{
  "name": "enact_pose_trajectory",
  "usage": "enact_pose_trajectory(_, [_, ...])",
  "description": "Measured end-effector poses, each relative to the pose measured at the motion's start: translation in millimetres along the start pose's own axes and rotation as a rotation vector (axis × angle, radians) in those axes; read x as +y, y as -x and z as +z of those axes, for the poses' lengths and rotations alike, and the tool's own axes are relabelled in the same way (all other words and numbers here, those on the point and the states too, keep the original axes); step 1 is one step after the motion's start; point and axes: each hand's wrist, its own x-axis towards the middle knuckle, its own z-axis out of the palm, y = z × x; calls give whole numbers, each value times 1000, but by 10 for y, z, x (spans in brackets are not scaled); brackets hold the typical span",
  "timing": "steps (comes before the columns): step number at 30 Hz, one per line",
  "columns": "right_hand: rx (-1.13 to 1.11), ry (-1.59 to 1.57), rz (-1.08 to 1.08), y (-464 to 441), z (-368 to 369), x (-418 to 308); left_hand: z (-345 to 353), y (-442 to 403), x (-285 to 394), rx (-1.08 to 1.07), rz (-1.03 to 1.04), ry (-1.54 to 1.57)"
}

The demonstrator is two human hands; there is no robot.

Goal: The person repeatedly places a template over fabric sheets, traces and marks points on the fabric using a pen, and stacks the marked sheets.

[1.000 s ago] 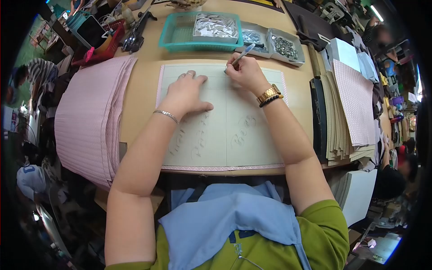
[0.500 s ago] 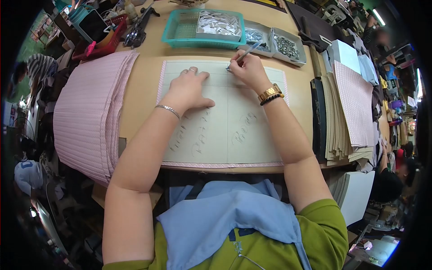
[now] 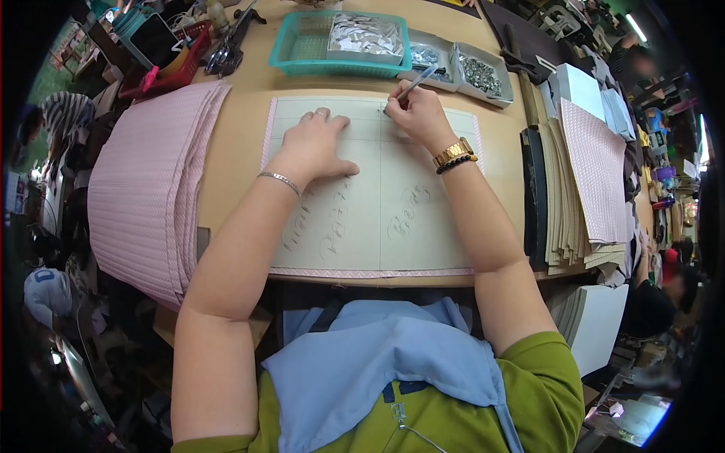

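Note:
A pale cream sheet [image 3: 355, 219] with ruled lines and handwriting lies before me, on top of a slightly larger pink textured sheet [image 3: 266, 147] whose edges show around it. My left hand [image 3: 313, 143] rests on the cream sheet's upper left part, fingers spread and nothing held. Pinched in my right hand [image 3: 417, 113] is a slim pen [image 3: 416, 81], slanting up to the right. Its tip is mostly hidden by my fingers, near the upper middle of the sheet beside a vertical line and a small dark mark.
Pink textured sheets [image 3: 147, 189] are stacked at the left. Behind the work sit a teal basket [image 3: 302, 68] with a box of white pieces [image 3: 366, 36] and a tray of metal fittings [image 3: 482, 75]. On the right stand a dark bar [image 3: 535, 196] and layered tan sheets [image 3: 566, 219].
My right hand has shifted slightly, and the pen now stands a bit steeper with its tip less visible. My left hand stays flat on the sheet. The view has moved very slightly.

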Motion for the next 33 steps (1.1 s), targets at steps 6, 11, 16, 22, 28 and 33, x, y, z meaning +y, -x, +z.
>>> enact_pose_trajectory(6, [28, 8, 1, -4, 25, 3, -8, 6, 1, 4, 1, 4])
enact_pose_trajectory(11, [14, 2, 48, 0, 8, -23, -4, 10, -4, 10, 8, 11])
enact_pose_trajectory(16, [117, 34, -87, -26, 40, 40, 9, -28, -52, -12, 55, 6])
enact_pose_trajectory(22, [-314, -530, -159, 880, 295, -772, -19, -120, -117, -96, 128, -106])
enact_pose_trajectory(28, [-582, -420, -532, 1379, 788, -1423, -6, -128, -65, -140, 82, -130])
enact_pose_trajectory(33, [-569, -339, -621, 1361, 886, -1452, -36, -98, -82, -115, 101, -130])
